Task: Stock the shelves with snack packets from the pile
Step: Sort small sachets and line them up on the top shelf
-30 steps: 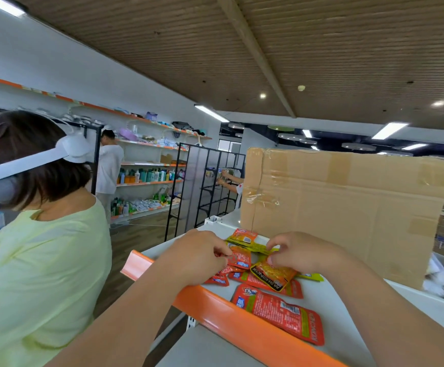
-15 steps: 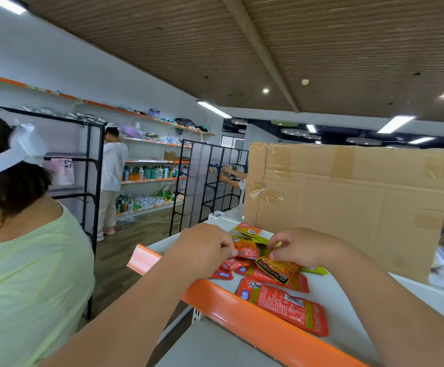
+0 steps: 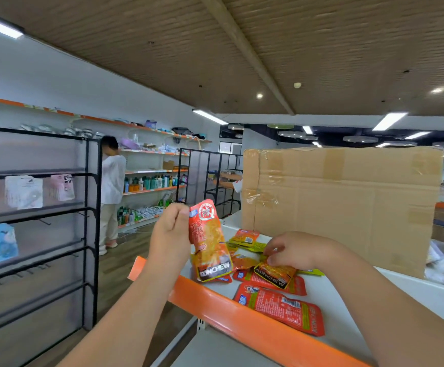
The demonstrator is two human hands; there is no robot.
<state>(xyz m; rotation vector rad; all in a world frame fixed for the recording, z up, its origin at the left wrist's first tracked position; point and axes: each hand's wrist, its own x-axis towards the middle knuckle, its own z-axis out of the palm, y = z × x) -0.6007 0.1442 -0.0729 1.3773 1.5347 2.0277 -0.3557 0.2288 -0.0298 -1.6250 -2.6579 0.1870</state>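
Note:
My left hand (image 3: 170, 231) grips a red and orange snack packet (image 3: 209, 242) by its top edge and holds it upright above the shelf. My right hand (image 3: 299, 251) reaches into the pile of snack packets (image 3: 244, 241) on the white shelf (image 3: 329, 295) and pinches a small orange packet (image 3: 275, 274). A long red packet (image 3: 281, 308) lies flat near the shelf's orange front strip (image 3: 231, 311).
A large taped cardboard box (image 3: 348, 205) stands on the shelf behind the pile. A black wire rack (image 3: 88, 229) with hanging items is at the left. A person in white (image 3: 111, 186) stands at far wall shelves with bottles.
My left hand has lifted a red and orange packet up out of the pile. The person in the yellow shirt at the left has gone out of view. My right hand stays on the pile.

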